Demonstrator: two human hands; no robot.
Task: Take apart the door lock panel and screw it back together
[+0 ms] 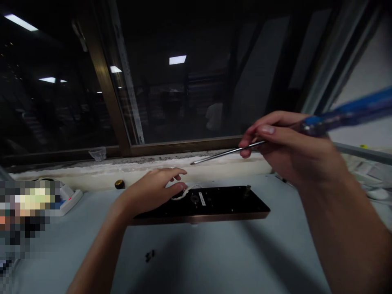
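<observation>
A long black panel with a copper-coloured edge lies flat on the pale table. My left hand rests on the panel's left end, fingers curled and pinching a white wire or cord there. My right hand is raised above the panel's right end and grips a screwdriver with a blue see-through handle. Its thin metal shaft points left, tip in the air over the window sill. A small post or screw stands near the panel's right end.
Some tiny dark screws lie on the table in front of the panel. A small brass-coloured knob sits by the sill, a clear plastic cup on the sill, a white power strip at left. Dark window glass fills the back.
</observation>
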